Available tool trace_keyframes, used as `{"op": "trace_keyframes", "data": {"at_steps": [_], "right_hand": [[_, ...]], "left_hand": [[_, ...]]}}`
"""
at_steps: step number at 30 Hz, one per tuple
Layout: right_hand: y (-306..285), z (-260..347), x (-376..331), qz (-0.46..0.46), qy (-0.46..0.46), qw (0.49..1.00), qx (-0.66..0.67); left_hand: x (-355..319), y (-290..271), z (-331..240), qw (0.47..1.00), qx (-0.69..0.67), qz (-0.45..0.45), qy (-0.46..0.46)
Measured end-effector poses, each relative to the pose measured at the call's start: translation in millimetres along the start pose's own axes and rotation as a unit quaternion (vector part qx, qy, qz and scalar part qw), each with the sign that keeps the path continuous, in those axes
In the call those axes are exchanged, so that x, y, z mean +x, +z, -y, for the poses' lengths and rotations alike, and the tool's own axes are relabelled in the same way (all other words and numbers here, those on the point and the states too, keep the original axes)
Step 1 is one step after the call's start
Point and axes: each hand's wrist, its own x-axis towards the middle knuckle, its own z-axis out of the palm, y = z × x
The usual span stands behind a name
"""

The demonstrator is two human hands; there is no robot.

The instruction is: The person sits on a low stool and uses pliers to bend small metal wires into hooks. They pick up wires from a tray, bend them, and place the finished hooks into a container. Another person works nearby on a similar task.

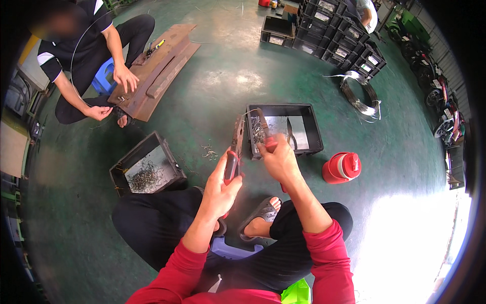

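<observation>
Wire clippings lie in a grey heap inside the open black plastic crate (147, 169) at my far left on the green floor (228, 81), which I judge to be finished pieces; loose bent wire bits (208, 151) are scattered just beside it. Further left and up, another person's hand (125, 77) rests on rusty brown metal plates (154, 71).

My left hand (218, 188) is wrapped tight around the red handle of a long rusty cutting tool (235, 147). Its long axis runs nearly straight away from me, head pointing up the frame toward the second black plastic crate (283, 129), handle end toward my knees.

My right hand (279, 159) is closed around another red-handled grip (271, 146), held over the near rim of that crate; I cannot tell exactly what the fingers pinch beyond it. Some wire pieces sit in the crate's left part, its right part looks mostly bare, so I judge much remains.

Right of it stands a red plastic jug (342, 167), and well beyond lies a coil of silver wire (360, 95).
</observation>
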Motion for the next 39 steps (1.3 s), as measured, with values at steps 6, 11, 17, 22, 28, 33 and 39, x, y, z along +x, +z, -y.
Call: {"op": "trace_keyframes", "data": {"at_steps": [6, 11, 17, 22, 28, 33, 39], "right_hand": [[0, -9, 2, -0.020, -0.011, 1.000, -0.006], [7, -28, 13, -0.011, 0.005, 1.000, -0.006], [-8, -47, 32, 0.144, 0.154, 0.941, 0.265], [-9, -47, 22, 0.236, 0.198, 0.893, 0.329], [-13, -43, 14, 0.348, 0.183, 0.850, 0.351], [-20, -32, 3, 0.453, 0.122, 0.802, 0.370], [-17, -26, -8, 0.554, 0.083, 0.746, 0.360]], "left_hand": [[1, -6, -5, 0.998, -0.033, 0.030, -0.041], [6, -6, 15, 0.999, -0.022, 0.027, -0.033], [40, -9, 127, 0.962, 0.248, -0.092, 0.060], [46, -24, 241, 0.914, 0.384, -0.115, -0.061], [68, -36, 215, 0.881, 0.449, -0.135, 0.063], [73, -39, 77, 0.955, 0.116, -0.145, 0.232], [36, -39, -3, 0.922, 0.200, -0.065, 0.324]]}}
